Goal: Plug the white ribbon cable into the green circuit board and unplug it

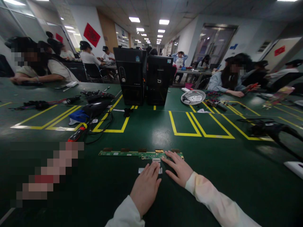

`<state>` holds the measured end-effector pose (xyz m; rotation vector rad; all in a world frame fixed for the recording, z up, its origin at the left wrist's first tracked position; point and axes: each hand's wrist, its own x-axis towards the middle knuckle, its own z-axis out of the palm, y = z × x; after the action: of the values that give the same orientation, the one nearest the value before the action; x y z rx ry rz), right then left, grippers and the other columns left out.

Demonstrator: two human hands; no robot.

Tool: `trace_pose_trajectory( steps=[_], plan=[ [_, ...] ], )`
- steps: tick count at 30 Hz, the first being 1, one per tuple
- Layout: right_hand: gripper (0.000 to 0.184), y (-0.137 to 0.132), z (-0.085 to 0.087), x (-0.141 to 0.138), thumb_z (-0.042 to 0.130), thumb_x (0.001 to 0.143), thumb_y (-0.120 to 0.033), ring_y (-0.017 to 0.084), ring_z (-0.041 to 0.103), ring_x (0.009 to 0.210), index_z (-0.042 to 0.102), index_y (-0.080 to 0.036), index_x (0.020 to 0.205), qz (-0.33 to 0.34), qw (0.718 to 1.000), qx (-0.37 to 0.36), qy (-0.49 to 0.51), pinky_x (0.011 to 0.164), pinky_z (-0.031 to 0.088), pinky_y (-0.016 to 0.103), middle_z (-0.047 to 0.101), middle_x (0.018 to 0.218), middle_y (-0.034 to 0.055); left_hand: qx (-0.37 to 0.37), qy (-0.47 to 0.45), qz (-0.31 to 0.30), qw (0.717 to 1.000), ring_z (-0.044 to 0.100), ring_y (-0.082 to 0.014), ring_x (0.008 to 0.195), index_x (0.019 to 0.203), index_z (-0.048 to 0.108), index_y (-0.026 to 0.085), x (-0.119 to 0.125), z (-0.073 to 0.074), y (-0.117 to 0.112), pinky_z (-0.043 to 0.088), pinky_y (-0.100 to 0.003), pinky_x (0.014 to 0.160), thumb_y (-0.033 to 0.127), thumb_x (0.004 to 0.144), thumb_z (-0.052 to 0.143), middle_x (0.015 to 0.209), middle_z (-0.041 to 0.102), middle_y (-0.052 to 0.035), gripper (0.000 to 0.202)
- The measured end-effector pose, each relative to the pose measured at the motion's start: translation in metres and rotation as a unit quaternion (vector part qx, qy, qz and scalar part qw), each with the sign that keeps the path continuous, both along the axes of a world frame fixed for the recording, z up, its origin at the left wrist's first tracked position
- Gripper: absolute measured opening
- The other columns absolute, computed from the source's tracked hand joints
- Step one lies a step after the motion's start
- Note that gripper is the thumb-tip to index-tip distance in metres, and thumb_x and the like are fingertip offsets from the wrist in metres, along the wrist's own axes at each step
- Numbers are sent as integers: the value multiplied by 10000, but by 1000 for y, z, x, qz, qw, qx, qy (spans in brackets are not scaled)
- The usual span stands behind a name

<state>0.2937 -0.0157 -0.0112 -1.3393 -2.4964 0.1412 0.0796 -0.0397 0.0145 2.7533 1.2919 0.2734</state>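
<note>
A long, narrow green circuit board (pixel 130 154) lies across the table in front of me, with several copper-brown flex tabs along its far edge. My left hand (pixel 146 186) has its fingers pressed together over a pale flat cable (pixel 141 170) by the white connector (pixel 156 160) on the board's near edge. The fingers cover most of the cable, so its seating in the connector is hidden. My right hand (pixel 179 168) rests with fingers spread, its fingertips on the board's right part and its thumb near the table.
Two black computer towers (pixel 132 75) stand ahead. At left lie a red-and-black tool handle (pixel 77 134), a blue-and-white item (pixel 79 116) and cables (pixel 38 104). A round white grille (pixel 193 97) sits ahead right; a black cable bundle (pixel 272 126) lies right. People sit at tables around.
</note>
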Motion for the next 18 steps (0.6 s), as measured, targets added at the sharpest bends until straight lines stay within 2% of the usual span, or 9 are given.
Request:
trace_pose_trajectory(
  steps=[6,18],
  plan=[
    [487,1,-1,0,469,884,-349,271,275,1353,445,-221,1353,3,1000,4,2,1084,286,510,355,1444,123,0,-4,23,1000,462,-266,1247,1290,493,88,7,1,-4,410,-448,1016,190,905,430,1347,506,-161,403],
    [484,0,1,0,474,880,-333,286,299,1339,455,-204,1346,3,1000,7,-4,1068,303,525,365,1432,141,-16,-14,82,996,493,-274,1221,1279,498,46,21,5,-10,428,-421,998,199,910,443,1330,517,-187,403]
  ],
)
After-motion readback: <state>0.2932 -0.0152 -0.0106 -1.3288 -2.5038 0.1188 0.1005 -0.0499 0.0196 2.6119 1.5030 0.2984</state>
